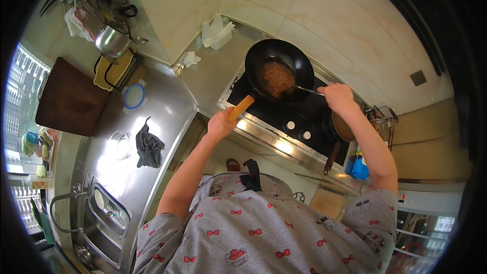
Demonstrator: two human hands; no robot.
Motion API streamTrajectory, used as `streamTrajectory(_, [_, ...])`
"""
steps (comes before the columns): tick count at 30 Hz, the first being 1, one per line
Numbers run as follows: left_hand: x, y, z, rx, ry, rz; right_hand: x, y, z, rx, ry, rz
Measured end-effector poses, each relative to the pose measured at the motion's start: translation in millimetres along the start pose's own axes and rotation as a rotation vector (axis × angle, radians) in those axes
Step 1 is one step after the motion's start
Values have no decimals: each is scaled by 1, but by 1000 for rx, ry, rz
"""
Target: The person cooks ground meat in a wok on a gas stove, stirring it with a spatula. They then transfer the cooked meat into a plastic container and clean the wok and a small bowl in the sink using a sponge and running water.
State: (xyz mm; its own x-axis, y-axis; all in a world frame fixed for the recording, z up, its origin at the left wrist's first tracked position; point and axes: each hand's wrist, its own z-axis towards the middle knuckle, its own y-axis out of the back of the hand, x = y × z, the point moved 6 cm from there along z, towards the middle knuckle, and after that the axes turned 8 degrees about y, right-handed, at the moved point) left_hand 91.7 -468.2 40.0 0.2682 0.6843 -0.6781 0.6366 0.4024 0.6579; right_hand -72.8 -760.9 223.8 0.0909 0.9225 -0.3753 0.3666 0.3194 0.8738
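Observation:
A black wok [300, 59] sits tilted on the left side of the black gas stove [274, 116]. Brown bubbling liquid or sauce [277, 78] pools in its bottom. My left hand [221, 125] grips the wok's wooden handle [242, 107]. In my right hand [338, 98] is a metal-handled utensil [310, 90] that reaches into the wok; its dark head dips into the brown contents, so its exact shape is hard to tell.
Under my right forearm a second pan [343, 127] rests on the stove, its dark handle [332, 158] pointing at me. A blue bottle [359, 169] stands beside it. On the left counter lie a dark cloth [149, 144], a clear glass bowl [121, 145] and a blue-rimmed lid [134, 96], near a sink [108, 228].

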Motion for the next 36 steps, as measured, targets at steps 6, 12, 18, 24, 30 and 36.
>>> streamTrajectory(6, [1, 1, -1, -27, -14, -2, -5, 16, -7, -12, -66, 4])
streamTrajectory(12, [-2, -2, 1, -19, -22, 18, 7, -7, 22, -46, -81, -60])
streamTrajectory(18, [0, 3, -2, -19, 9, 7, -17, 14, 20, 39, -64, -106])
streamTrajectory(24, [0, -3, 0, -8, -18, -20, -22, -10, 36, -49, -54, -80])
streamTrajectory(30, [3, 0, -3, -10, 6, -23, -8, 13, 18, 36, -3, 53])
streamTrajectory(36, [-1, -1, -1, 1, 6, 0, 2, 3, 27, -19, -79, 145])
